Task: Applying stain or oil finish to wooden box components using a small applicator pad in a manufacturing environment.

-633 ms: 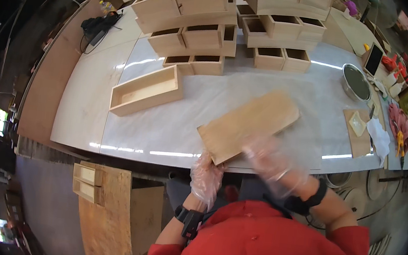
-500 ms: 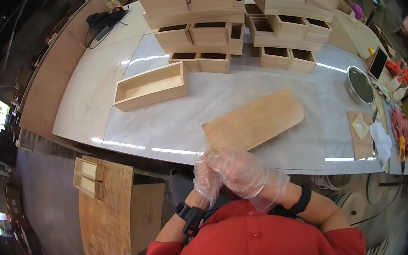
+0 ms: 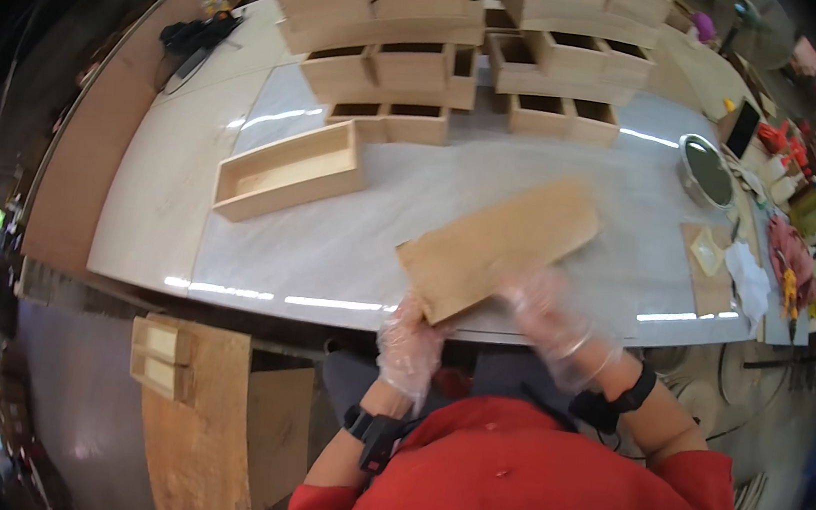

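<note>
A flat wooden board [image 3: 500, 240] with rounded far corners slants over the near part of the table, its near corner by the front edge. At that corner my left hand [image 3: 410, 344], in a clear plastic glove, has its fingers closed on the board. My right hand [image 3: 551, 322], gloved the same way, is at the board's near right side; motion smears its fingers, and I cannot tell whether it holds something. To the left of the board is an open wooden box [image 3: 292, 171], shaped like a drawer.
Stacked wooden drawer boxes [image 3: 409, 69] stand at the table's back. On the right are a metal bowl [image 3: 706, 171], a white cloth [image 3: 748, 277] and a pink cloth [image 3: 792, 257]. Below the table's front edge, a small wooden box [image 3: 163, 358] rests on a plywood panel [image 3: 192, 432].
My right hand has left my left hand at the near corner and moved right along the board. My left hand stays by the corner. The whole view has shifted slightly.
</note>
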A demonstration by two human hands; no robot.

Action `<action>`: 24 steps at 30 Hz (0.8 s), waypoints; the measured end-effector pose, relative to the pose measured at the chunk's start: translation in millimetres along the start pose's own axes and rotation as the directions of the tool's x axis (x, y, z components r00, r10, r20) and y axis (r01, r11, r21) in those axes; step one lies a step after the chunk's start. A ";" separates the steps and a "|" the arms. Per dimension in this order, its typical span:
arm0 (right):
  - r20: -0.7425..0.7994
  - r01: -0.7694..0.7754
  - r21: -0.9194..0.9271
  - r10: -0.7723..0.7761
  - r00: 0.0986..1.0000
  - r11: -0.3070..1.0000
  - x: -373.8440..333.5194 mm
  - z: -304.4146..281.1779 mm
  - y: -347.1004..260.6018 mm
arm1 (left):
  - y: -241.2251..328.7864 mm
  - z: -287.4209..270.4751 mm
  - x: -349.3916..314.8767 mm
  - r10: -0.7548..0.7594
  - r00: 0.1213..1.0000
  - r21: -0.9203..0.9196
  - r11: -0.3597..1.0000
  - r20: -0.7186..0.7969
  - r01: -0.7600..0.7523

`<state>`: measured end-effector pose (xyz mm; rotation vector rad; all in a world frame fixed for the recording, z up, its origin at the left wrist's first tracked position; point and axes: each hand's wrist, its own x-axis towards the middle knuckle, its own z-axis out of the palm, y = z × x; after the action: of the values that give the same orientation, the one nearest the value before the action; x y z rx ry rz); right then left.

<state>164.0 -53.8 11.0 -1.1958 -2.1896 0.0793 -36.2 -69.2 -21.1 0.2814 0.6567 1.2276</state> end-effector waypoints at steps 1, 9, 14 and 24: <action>-0.094 -0.117 -0.093 0.109 0.990 0.989 -16.3 -8.2 37.8 | 1.0 -4.1 -0.1 -0.023 1.000 -0.028 0.999 0.013 0.024; -0.052 -0.083 0.124 0.090 0.995 0.989 6.1 -26.8 -34.7 | 9.6 7.6 -6.8 -0.039 0.998 0.008 0.999 -0.043 0.040; -0.366 -0.443 -0.418 0.299 0.881 0.793 -47.2 8.6 77.2 | 9.1 10.4 -9.4 -0.042 0.999 -0.020 0.999 -0.016 0.042; -0.248 -0.591 -0.134 0.550 0.797 0.796 -23.4 -39.7 55.7 | 9.3 -4.1 -7.5 -0.045 0.999 -0.016 0.999 0.010 0.045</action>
<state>236.1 -48.8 12.1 -1.8758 -1.6212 -0.0146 -47.3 -73.7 -17.1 0.2576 0.6410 1.1870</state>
